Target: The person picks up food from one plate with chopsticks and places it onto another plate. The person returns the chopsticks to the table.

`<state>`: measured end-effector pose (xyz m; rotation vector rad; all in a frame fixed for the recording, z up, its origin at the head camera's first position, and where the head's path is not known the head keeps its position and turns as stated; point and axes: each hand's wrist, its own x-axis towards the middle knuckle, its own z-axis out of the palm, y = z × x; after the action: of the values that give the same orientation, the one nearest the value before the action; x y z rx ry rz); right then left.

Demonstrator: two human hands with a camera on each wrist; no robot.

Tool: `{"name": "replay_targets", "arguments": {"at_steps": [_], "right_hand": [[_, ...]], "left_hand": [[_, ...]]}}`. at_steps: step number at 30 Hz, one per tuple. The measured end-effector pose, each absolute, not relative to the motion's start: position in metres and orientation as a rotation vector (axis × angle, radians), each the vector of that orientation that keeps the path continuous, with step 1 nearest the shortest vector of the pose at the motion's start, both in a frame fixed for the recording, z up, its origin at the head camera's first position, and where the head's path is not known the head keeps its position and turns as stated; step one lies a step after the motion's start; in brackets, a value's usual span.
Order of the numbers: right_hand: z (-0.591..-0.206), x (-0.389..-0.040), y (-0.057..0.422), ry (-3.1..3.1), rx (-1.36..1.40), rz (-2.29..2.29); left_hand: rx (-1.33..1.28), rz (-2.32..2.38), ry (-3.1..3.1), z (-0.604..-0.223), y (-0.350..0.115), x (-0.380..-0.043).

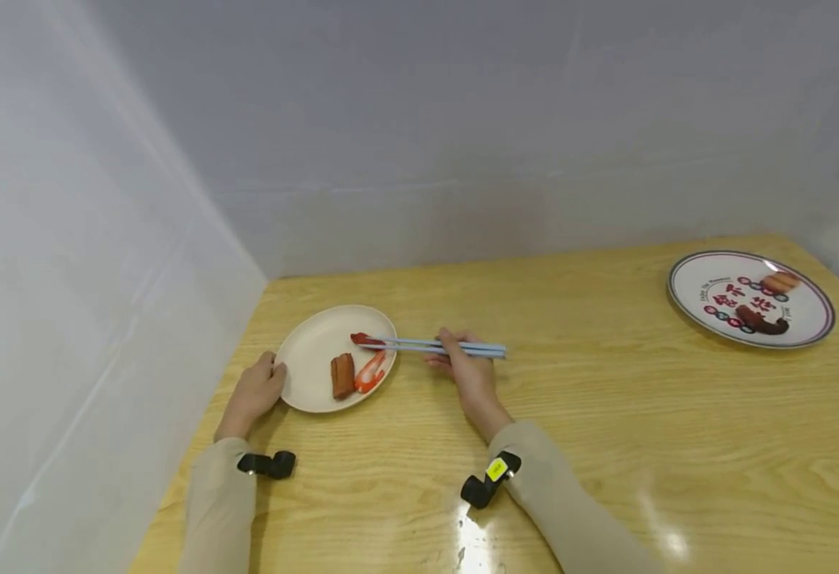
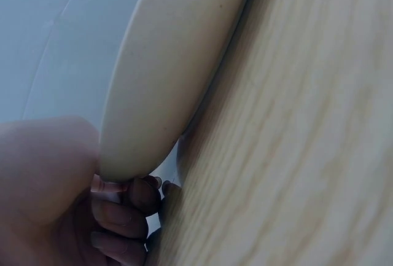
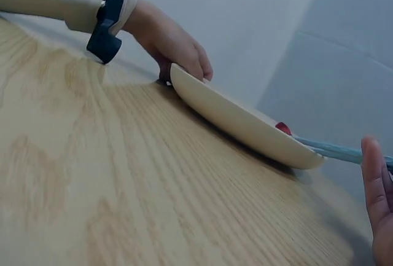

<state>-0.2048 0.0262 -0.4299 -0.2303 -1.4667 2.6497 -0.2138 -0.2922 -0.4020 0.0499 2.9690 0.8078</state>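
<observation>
My left hand [image 1: 258, 388] grips the left rim of a cream plate [image 1: 312, 359], thumb above and fingers curled beneath, as the left wrist view shows. In my right hand [image 1: 468, 368] is a pair of light blue chopsticks [image 1: 423, 346] that reaches leftward over the plate's right rim. Their tips meet a small dark red food piece [image 1: 366, 340]. Just below it on the plate lie a brown, ridged meat-like piece [image 1: 343, 376] and a red-and-white piece [image 1: 371, 373] resembling a crab stick or shrimp. The right wrist view shows the red piece [image 3: 283, 128] above the plate's rim.
A white oval plate [image 1: 714, 307] with a dark rim and red printed characters stands at the far right of the wooden table [image 1: 570, 383]. On it are a dark brown curved piece [image 1: 760, 320] and a layered tan piece [image 1: 780, 282]. Pale walls border the table's back and left.
</observation>
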Motion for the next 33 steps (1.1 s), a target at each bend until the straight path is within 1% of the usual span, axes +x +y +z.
{"name": "replay_targets", "arguments": {"at_steps": [3, 5, 11, 18, 26, 33], "right_hand": [[-0.429, -0.205, 0.026, -1.489, -0.13, 2.576], [-0.427, -0.205, 0.027, -1.487, -0.11, 2.556], [-0.419, -0.205, 0.035, -1.448, -0.2, 2.596], [-0.409, -0.204, 0.046, -1.443, -0.194, 2.588], [-0.406, -0.207, 0.059, -1.405, -0.191, 2.576], [-0.405, -0.209, 0.086, -1.413, -0.212, 2.542]], "left_hand": [[0.053, 0.818, 2.967, -0.401, -0.292, -0.214], [0.044, 0.826, 2.961, -0.401, -0.292, -0.214], [0.021, 0.824, 2.944, -0.401, -0.292, -0.214], [0.024, 0.817, 2.947, -0.402, -0.293, -0.215], [0.024, 0.81, 2.949, -0.403, -0.293, -0.214], [0.018, 0.794, 2.952, -0.402, -0.292, -0.215]]}}
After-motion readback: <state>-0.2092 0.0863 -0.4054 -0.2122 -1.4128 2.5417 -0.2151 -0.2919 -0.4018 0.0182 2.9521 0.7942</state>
